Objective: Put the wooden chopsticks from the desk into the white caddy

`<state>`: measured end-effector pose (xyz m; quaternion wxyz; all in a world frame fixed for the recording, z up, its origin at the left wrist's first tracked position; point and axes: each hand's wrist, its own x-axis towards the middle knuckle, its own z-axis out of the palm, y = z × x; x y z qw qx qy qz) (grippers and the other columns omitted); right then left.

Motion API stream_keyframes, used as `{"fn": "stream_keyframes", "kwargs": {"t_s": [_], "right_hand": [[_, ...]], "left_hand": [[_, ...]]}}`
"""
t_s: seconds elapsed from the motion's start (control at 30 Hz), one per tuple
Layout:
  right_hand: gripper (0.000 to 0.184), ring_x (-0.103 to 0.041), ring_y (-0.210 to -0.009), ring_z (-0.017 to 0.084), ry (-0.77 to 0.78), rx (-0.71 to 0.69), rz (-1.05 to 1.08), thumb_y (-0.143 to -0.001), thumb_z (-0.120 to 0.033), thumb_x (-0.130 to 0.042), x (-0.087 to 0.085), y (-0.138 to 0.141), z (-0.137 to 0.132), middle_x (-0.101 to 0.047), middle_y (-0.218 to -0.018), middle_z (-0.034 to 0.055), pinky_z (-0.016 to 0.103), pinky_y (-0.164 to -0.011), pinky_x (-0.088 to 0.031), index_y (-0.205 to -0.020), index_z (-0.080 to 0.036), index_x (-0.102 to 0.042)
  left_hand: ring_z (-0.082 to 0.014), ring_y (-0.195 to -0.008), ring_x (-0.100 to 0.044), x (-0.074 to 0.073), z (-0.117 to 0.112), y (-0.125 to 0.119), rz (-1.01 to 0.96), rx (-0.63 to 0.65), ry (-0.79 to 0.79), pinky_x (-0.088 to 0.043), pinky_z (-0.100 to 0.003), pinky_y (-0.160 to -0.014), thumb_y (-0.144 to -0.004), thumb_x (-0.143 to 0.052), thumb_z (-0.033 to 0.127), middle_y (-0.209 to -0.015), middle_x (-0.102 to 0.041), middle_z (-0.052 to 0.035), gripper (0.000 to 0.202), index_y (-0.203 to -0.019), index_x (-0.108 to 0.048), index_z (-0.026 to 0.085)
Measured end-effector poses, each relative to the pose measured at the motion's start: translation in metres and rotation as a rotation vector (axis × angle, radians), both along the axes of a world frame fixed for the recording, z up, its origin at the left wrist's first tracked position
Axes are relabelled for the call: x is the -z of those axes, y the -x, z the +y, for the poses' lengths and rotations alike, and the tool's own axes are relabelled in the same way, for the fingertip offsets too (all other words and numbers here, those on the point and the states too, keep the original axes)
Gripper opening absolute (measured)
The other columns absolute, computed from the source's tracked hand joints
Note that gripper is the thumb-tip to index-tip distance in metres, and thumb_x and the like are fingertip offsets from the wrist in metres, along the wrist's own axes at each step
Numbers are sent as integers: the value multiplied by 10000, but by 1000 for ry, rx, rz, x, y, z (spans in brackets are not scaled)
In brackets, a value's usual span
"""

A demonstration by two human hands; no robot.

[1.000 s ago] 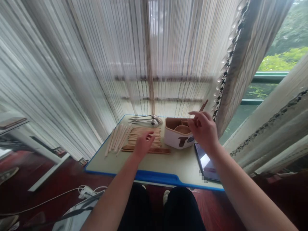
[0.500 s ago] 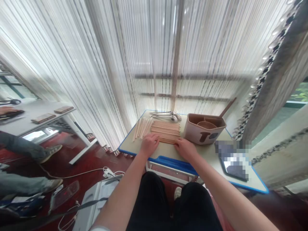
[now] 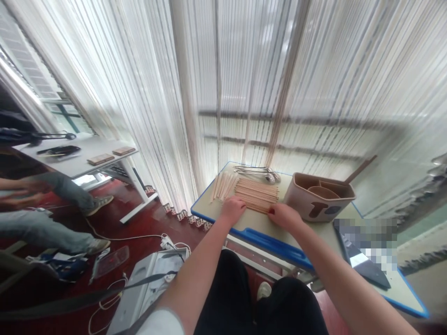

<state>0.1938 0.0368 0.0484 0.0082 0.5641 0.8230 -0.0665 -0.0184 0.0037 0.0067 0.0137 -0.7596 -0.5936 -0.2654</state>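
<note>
A flat row of wooden chopsticks lies side by side on a small desk with a blue rim. My left hand is at the left ends of the nearest chopsticks, its fingers curled against them. At their right ends my right hand pinches with thumb and fingers. Left of the row are several paper-wrapped chopsticks, spread out. Behind it lies a pile of metal spoons. To the right stands a brown and white divided utensil holder, with a brown stick leaning out of it.
A dark tablet-like device, partly blurred out, lies at the desk's right. String curtains hang behind. At left, another person's hands and legs show near a white table. A white box and cables are on the floor.
My view has turned left, so the desk appears farther right. Both hands stay at the ends of the chopsticks. The other person's hand has left the white table's top.
</note>
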Motion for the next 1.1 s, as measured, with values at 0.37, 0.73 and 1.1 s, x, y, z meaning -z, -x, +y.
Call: {"fn": "stream_keyframes", "kwargs": {"t_s": [0.37,0.73,1.1], "right_hand": [[179,-620,-802,242,29,-80,-113,-706,-310,-564,-8,10,11,-674,-903,78,315,-606,-446,-810,-233,-688],[226,-614,-773,195,50,-159,-65,-713,-380,-576,-14,6,4,-689,-875,52,242,-571,-406,-828,-228,-698],[243,-613,-775,208,31,-185,-51,-803,-280,-481,-23,6,-12,-683,-920,111,253,-587,-401,-866,-174,-691]], "left_hand": [[-180,-910,-579,3,3,2,-9,2,-18,-401,-330,-866,-822,-532,270,-896,-687,-32,186,-827,-712,222],[-180,-909,-565,1,1,1,3,1,-26,-404,-321,-855,-831,-520,277,-898,-680,-25,191,-814,-702,219],[-187,-926,-573,2,1,0,-194,-49,-223,-419,-335,-889,-814,-541,311,-912,-670,-60,188,-847,-685,195]]}}
